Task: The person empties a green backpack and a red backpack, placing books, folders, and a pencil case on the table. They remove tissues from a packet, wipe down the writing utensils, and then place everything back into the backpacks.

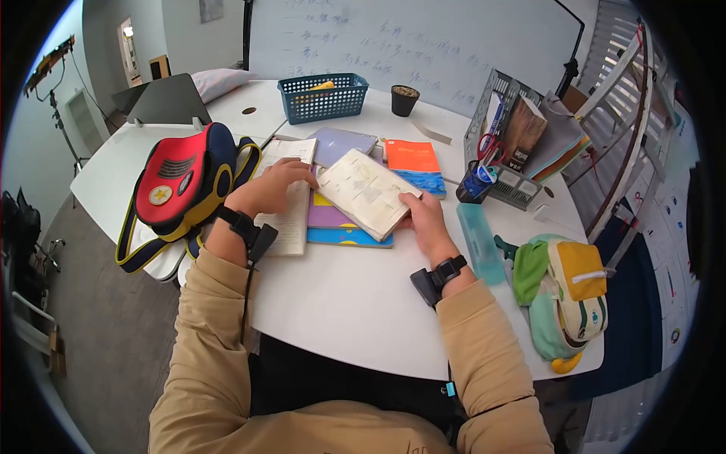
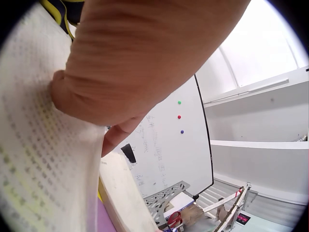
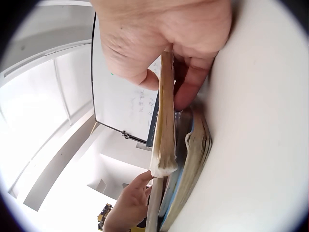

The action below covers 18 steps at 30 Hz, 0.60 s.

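My right hand (image 1: 431, 227) grips a worn, cream-coloured book (image 1: 367, 193) by its lower right edge, thumb on top and fingers underneath. In the right wrist view the thick page edge of that book (image 3: 166, 116) shows between thumb and fingers, raised over other books. The left hand (image 1: 276, 189) lies over a long printed booklet (image 1: 291, 238), its fingertips by the worn book's left corner. Yellow-highlighted lines mark the booklet's page (image 2: 43, 145) in the left wrist view. Beneath the worn book are a purple book (image 1: 325, 217) and a blue one (image 1: 348, 237).
A red and navy bag (image 1: 175, 178) stands left; a green and yellow backpack (image 1: 563, 295) and a teal case (image 1: 480, 242) lie right. Behind are a lilac book (image 1: 342, 145), an orange book (image 1: 412, 157), a basket (image 1: 321, 110), a small pot (image 1: 404, 102) and a file rack (image 1: 514, 189).
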Each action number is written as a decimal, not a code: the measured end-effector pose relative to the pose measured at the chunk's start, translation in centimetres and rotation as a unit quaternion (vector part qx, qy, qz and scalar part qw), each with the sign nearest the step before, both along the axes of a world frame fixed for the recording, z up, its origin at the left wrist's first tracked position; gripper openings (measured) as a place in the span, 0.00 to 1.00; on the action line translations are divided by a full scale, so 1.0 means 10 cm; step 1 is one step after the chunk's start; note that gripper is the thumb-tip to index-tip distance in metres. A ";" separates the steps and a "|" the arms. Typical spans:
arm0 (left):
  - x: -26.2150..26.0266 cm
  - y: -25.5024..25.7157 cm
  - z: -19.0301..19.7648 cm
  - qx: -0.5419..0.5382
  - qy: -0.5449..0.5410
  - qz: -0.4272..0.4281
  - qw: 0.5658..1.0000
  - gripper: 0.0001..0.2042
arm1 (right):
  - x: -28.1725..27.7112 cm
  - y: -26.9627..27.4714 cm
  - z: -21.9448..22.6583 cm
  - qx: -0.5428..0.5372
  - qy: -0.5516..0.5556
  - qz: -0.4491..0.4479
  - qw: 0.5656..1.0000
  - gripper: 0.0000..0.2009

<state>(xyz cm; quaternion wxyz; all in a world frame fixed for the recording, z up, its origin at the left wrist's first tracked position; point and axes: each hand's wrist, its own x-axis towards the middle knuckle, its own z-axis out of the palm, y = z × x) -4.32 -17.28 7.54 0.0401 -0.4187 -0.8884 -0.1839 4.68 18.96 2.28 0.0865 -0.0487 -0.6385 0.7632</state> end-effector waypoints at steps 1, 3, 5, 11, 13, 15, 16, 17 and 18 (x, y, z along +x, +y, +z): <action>0.01 -0.02 0.01 0.009 -0.011 0.006 1.000 0.38 | -0.01 0.02 -0.01 0.008 0.003 0.002 1.000 0.20; 0.03 -0.01 0.01 0.029 -0.033 0.016 0.999 0.33 | -0.03 0.03 -0.05 0.004 0.006 0.001 1.000 0.20; 0.11 0.04 0.09 0.024 -0.068 0.057 0.996 0.31 | -0.01 0.03 -0.04 -0.017 0.006 -0.003 1.000 0.19; 0.20 0.02 0.15 0.052 -0.102 0.103 0.988 0.32 | -0.05 0.02 -0.06 -0.125 0.053 -0.072 0.988 0.18; 0.14 -0.02 0.10 0.052 -0.112 0.108 0.986 0.32 | -0.05 0.05 -0.06 -0.144 0.046 -0.072 0.986 0.19; -0.06 -0.11 -0.05 0.017 -0.107 0.097 0.989 0.32 | -0.04 0.07 -0.06 -0.158 0.041 -0.071 0.984 0.19; -0.02 -0.09 0.02 0.006 -0.126 0.108 0.986 0.31 | -0.04 0.07 -0.06 -0.162 0.040 -0.069 0.984 0.19; 0.07 -0.05 0.15 -0.005 -0.146 0.119 0.982 0.31 | -0.04 0.08 -0.06 -0.166 0.039 -0.067 0.983 0.19; 0.12 -0.03 0.23 -0.015 -0.165 0.130 0.978 0.31 | -0.04 0.08 -0.06 -0.174 0.042 -0.062 0.982 0.19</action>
